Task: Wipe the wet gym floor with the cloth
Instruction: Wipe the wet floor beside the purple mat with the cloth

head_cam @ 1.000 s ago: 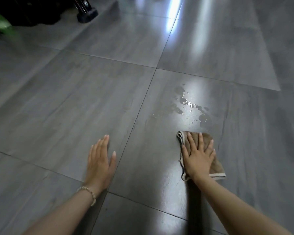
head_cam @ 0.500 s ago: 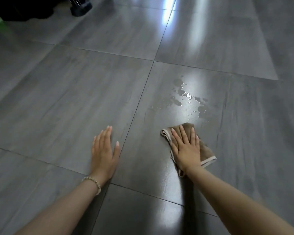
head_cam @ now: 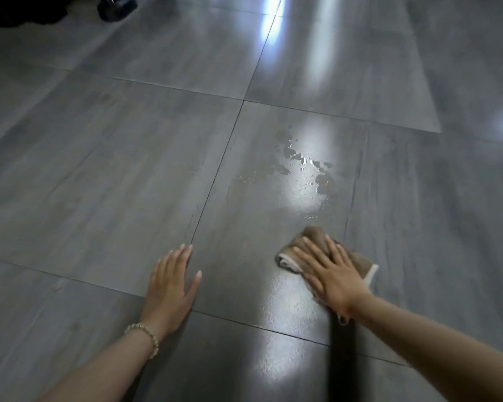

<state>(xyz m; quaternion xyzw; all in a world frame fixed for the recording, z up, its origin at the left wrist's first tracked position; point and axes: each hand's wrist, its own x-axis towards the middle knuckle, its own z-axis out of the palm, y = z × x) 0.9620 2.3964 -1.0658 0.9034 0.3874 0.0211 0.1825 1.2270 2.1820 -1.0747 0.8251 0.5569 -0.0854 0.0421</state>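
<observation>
Cloth [head_cam: 357,258] under flat right hand [head_cam: 333,278], fingers spread, left hand [head_cam: 169,288] splayed on floor [head_cam: 99,184], puddle [head_cam: 302,166] seemingly beyond.

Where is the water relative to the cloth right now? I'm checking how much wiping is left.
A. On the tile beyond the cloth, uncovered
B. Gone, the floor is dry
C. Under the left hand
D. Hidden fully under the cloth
A: the puddle glistens on the tile farther from the person than the cloth, which lies flat under the right hand; the left hand rests on floor with no visible droplets.
</observation>
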